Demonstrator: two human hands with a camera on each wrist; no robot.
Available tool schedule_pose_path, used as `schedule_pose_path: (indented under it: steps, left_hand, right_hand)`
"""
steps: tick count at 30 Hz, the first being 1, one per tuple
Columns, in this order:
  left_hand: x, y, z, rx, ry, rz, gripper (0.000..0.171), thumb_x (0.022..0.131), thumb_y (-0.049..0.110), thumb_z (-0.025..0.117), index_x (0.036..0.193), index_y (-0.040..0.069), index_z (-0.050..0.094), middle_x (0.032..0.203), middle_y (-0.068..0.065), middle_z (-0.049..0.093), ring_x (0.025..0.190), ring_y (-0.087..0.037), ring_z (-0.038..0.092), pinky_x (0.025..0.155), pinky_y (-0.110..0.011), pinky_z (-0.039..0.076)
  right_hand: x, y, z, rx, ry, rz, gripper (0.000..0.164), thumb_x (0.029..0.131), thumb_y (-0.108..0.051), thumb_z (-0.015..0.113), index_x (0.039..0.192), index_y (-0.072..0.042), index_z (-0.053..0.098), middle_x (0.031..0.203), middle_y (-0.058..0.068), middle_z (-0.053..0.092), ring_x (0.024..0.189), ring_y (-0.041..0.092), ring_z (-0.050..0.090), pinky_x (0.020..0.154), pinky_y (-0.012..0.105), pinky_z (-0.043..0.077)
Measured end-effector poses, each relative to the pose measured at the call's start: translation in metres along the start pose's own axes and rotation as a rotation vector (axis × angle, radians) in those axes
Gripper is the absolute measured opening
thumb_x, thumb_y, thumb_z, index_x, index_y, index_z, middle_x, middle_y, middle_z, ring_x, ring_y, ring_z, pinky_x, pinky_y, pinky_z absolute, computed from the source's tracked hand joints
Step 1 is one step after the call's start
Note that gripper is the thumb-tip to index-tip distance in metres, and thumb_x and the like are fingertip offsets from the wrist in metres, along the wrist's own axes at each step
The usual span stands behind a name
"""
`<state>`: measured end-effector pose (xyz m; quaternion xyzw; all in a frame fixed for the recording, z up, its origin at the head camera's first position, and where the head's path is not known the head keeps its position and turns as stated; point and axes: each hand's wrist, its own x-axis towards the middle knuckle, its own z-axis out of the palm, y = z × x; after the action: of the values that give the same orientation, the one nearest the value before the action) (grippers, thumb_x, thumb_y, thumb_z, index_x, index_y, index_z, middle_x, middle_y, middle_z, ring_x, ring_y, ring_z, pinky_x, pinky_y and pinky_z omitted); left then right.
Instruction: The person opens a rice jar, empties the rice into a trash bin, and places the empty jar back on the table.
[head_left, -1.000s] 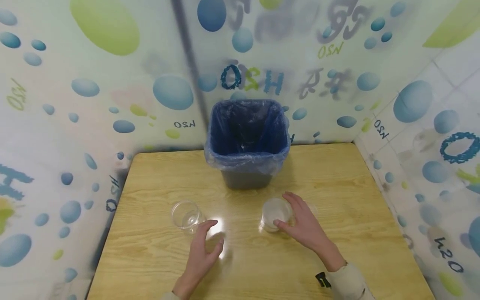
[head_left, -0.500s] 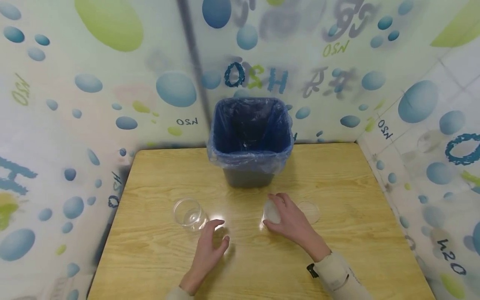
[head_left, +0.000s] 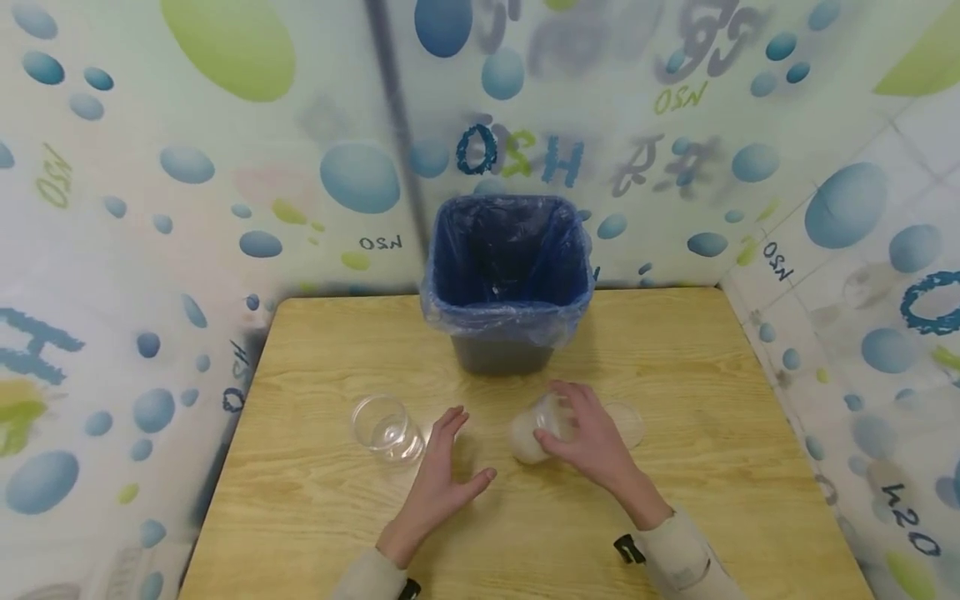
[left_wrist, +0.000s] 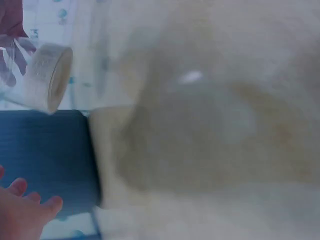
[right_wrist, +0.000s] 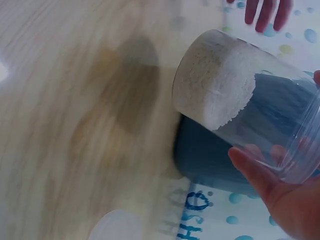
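Note:
My right hand [head_left: 592, 442] grips a clear jar [head_left: 529, 435] near its rim, thumb on one side and fingers on the other. The jar is tilted, its base leaning toward the left hand, and its shadow falls on the table apart from it. White grainy stuff fills the base end of this jar [right_wrist: 215, 82] in the right wrist view. My left hand [head_left: 438, 493] is held between the two jars with fingers spread and nothing in it. Left of it stands a second clear jar [head_left: 387, 430], without a lid and with nothing visible inside.
A thin clear round disc [head_left: 624, 423], like a lid, lies flat on the wooden table [head_left: 330, 533] beyond the right hand. At the back stands a grey bin [head_left: 501, 357] lined with a blue bag. Patterned walls [head_left: 322, 100] enclose the table at the back and sides.
The right hand has closed round the jar and tilted it, swinging its base leftward. The left hand has moved right and a little up, toward that jar, and its fingers have spread wider.

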<state>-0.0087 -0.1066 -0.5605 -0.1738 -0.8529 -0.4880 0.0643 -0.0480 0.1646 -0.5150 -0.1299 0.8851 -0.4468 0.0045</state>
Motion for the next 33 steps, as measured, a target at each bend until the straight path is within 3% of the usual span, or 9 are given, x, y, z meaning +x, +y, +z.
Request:
schedule_pose_path:
  steps: [3,6,12,15,18,23,27,33]
  left_hand:
    - [0.011,0.009,0.004,0.014,-0.057,0.009,0.113,0.072,0.034,0.094,0.160,0.005,0.029,0.167,-0.017,0.026,0.155,-0.041,0.016,0.118,-0.061,0.027]
    - [0.019,0.018,0.007,0.093,-0.101,0.043,0.131,0.064,0.043,0.098,0.163,0.004,0.022,0.170,-0.016,0.017,0.156,-0.043,0.008,0.119,-0.063,0.024]
    - [0.036,0.032,0.013,0.252,-0.077,0.177,0.145,0.053,0.051,0.101,0.162,-0.002,0.021,0.170,-0.020,0.014,0.152,-0.052,0.012,0.118,-0.066,0.025]
    - [0.043,0.037,0.015,0.291,-0.064,0.197,0.143,0.052,0.053,0.101,0.159,-0.003,0.026,0.165,-0.024,0.026,0.150,-0.052,0.024,0.117,-0.063,0.029]
    - [0.048,0.040,0.016,0.287,-0.075,0.162,0.134,0.054,0.051,0.101,0.155,-0.004,0.033,0.156,-0.025,0.042,0.145,-0.044,0.038,0.115,-0.056,0.037]
    - [0.051,0.042,0.016,0.271,-0.098,0.116,0.112,0.060,0.047,0.099,0.147,-0.001,0.046,0.140,-0.017,0.059,0.124,-0.031,0.060,0.098,-0.045,0.054]
    - [0.050,0.041,0.016,0.283,-0.089,0.131,0.102,0.063,0.047,0.097,0.143,0.003,0.051,0.132,-0.013,0.064,0.112,-0.025,0.064,0.086,-0.041,0.059]
    - [0.047,0.039,0.017,0.336,-0.062,0.177,0.097,0.066,0.048,0.093,0.141,0.003,0.052,0.128,-0.012,0.066,0.109,-0.023,0.066,0.083,-0.037,0.060]
  right_hand:
    - [-0.001,-0.006,-0.004,0.079,0.016,-0.009,0.071,0.086,-0.029,0.083,0.147,-0.012,0.050,0.142,0.013,0.052,0.123,0.033,0.058,0.095,0.053,0.056]
    - [-0.003,-0.013,-0.005,0.174,0.011,0.010,0.072,0.087,-0.025,0.083,0.149,-0.013,0.049,0.144,0.011,0.052,0.125,0.034,0.058,0.096,0.053,0.055]
    - [-0.003,-0.028,-0.005,0.310,-0.011,0.007,0.070,0.088,-0.019,0.081,0.150,-0.013,0.048,0.145,0.016,0.052,0.126,0.040,0.057,0.095,0.051,0.056]
    - [-0.002,-0.035,-0.005,0.349,-0.030,-0.002,0.070,0.089,-0.018,0.080,0.150,-0.013,0.047,0.147,0.020,0.050,0.127,0.042,0.056,0.096,0.050,0.056]
    - [-0.002,-0.040,-0.004,0.357,-0.039,-0.018,0.071,0.088,-0.018,0.081,0.151,-0.014,0.047,0.148,0.020,0.050,0.126,0.041,0.056,0.097,0.049,0.056]
    - [-0.001,-0.042,-0.001,0.360,-0.031,-0.047,0.071,0.087,-0.017,0.081,0.151,-0.015,0.048,0.148,0.015,0.050,0.126,0.038,0.057,0.097,0.045,0.056]
    - [-0.002,-0.040,0.001,0.377,-0.032,-0.060,0.071,0.087,-0.015,0.081,0.150,-0.013,0.048,0.149,0.018,0.048,0.127,0.039,0.056,0.097,0.043,0.056]
    - [-0.004,-0.038,0.002,0.348,-0.052,-0.095,0.071,0.089,-0.019,0.080,0.151,-0.012,0.047,0.150,0.018,0.046,0.131,0.039,0.052,0.099,0.050,0.054]
